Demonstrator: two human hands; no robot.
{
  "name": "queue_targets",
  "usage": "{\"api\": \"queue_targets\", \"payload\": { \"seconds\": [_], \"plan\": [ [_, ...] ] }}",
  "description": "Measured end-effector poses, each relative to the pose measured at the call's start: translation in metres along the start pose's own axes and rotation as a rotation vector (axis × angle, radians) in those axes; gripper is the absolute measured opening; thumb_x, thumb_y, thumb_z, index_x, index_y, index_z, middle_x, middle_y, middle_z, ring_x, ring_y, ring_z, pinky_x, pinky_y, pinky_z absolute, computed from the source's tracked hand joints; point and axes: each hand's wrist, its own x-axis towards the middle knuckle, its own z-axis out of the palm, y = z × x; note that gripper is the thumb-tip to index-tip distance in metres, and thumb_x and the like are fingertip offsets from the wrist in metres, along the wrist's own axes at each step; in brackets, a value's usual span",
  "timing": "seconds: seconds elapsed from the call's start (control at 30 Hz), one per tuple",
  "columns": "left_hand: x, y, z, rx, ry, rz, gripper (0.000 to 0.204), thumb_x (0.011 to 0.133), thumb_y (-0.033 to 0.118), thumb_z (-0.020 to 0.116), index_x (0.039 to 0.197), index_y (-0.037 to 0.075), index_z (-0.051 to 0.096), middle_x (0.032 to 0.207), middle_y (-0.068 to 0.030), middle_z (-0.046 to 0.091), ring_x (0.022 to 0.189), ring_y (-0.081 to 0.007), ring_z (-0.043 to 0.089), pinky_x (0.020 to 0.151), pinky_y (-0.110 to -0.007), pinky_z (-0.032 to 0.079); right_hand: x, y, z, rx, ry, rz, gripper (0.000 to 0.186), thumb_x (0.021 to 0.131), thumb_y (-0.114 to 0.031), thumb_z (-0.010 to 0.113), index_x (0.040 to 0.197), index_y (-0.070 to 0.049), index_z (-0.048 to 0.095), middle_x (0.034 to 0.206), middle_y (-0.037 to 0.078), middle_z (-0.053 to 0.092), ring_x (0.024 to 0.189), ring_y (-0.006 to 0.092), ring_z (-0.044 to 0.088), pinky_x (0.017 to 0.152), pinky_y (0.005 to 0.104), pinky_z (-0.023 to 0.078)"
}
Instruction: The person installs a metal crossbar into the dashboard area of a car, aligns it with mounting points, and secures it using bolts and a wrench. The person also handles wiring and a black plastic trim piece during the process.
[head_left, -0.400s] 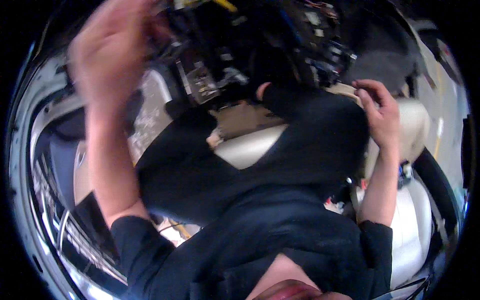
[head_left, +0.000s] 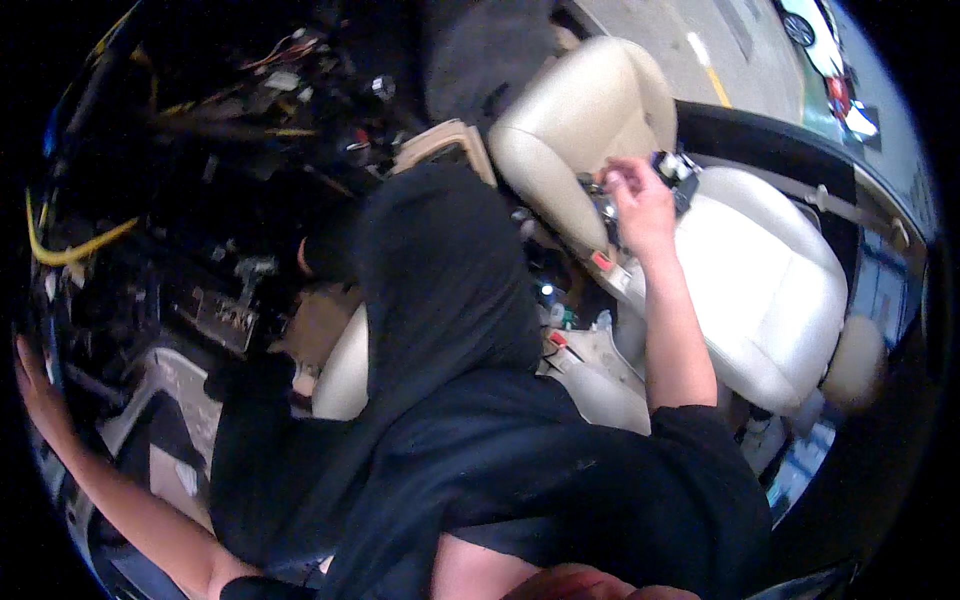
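Observation:
My left hand is stretched far out to the left, its fingers extended beside the dark edge of the car's interior; it holds nothing that I can see. My right hand is above the gap between the cream seat cushion and the white seat back on the right. Its fingers are bent in, with thumb and fingertips close together; whatever they may hold is too small or hidden. Right beside it lie a dark object with pale parts and small dark and metal items.
A stripped dashboard area with loose wires and a yellow curved tube is ahead on the left. Red seat-belt buckles stand between the seats. A beige trim frame is beside my knee. Pavement shows beyond the right-hand door opening.
The view has swung to the right, bringing the right-hand seat toward the middle. My left hand has gone from raised ahead to the far left. My right hand is now over the right-hand seat.

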Motion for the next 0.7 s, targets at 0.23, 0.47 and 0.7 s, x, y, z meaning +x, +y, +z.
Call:
{"api": "queue_targets", "payload": {
  "seconds": [0.23, 0.47, 0.7],
  "plan": [
    [0.002, -0.026, 0.04, 0.236, -0.018, 0.041, 0.061, 0.109, 0.042, 0.038, 0.156, 0.002, 0.039, 0.159, -0.0203, 0.04, 0.147, -0.0349, 0.038, 0.121, -0.039, 0.029, -0.056, 0.045, -0.014, -0.325, -0.795, 0.211, 0.026, 0.086, -0.014, 0.056, 0.104, -0.005, 0.073, 0.097, 0.017, 0.074, 0.097, 0.0321, 0.071, 0.089, 0.0426, 0.055],
    [0.029, -0.015, 0.053, -0.287, 0.045, -0.189, 0.061, 0.111, 0.042, 0.035, 0.154, 0.001, 0.041, 0.16, -0.0173, 0.042, 0.148, -0.0307, 0.039, 0.122, -0.037, 0.028, -0.13, 0.121, 0.045, -0.568, -0.933, 0.131, 0.027, 0.089, -0.024, 0.057, 0.106, -0.008, 0.071, 0.105, 0.02, 0.072, 0.102, 0.039, 0.068, 0.088, 0.0498, 0.054],
    [0.044, 0.118, 0.067, -0.551, -0.102, -0.555, 0.055, 0.107, 0.04, 0.039, 0.151, 0.009, 0.05, 0.151, -0.0126, 0.052, 0.141, -0.0284, 0.045, 0.118, -0.041, 0.031, -0.096, 0.102, 0.021, -0.481, -0.828, 0.21, 0.029, 0.093, -0.029, 0.059, 0.107, -0.005, 0.068, 0.105, 0.022, 0.071, 0.102, 0.0415, 0.067, 0.088, 0.0519, 0.053]
  ]
}}
